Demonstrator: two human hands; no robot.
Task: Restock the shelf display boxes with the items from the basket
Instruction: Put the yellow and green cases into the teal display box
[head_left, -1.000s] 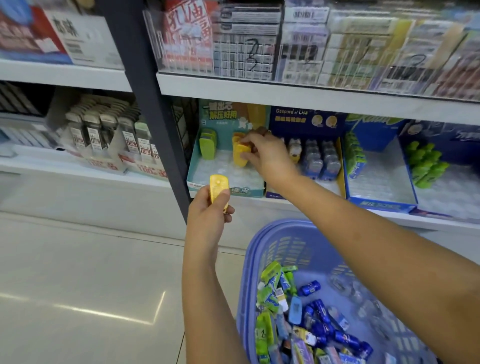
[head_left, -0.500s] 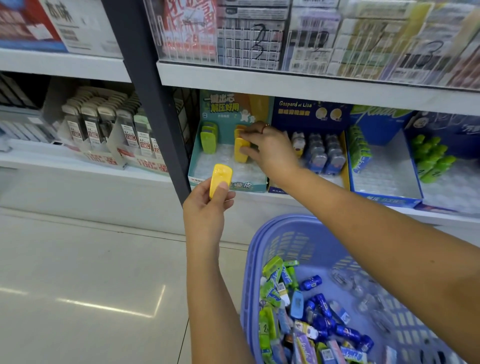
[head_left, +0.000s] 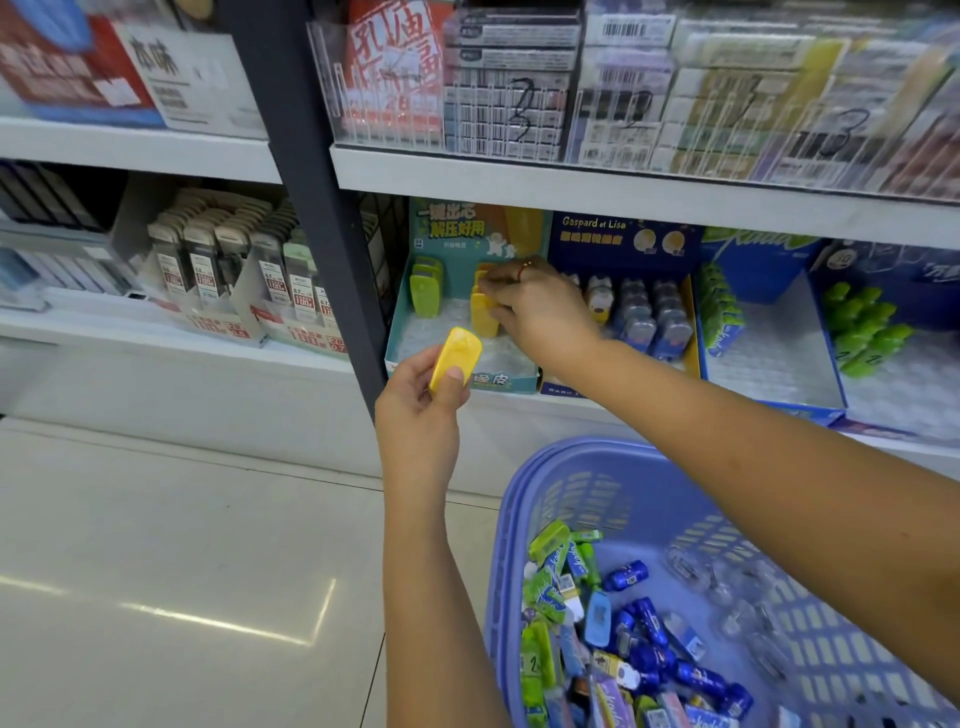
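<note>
- Pinching a yellow piece (head_left: 456, 358) between thumb and curled fingers, the left hand (head_left: 415, 415) holds it up just in front of the teal display box (head_left: 511, 382).
- Over in that box, the right hand (head_left: 540, 306) reaches in, fingertips pinching the upright yellow row (head_left: 484, 314) toward the far side.
- Left of it in the same box stand green pieces (head_left: 426, 291).
- Down at near right sits the purple basket (head_left: 514, 519), loaded with mixed small items (head_left: 623, 639).
</note>
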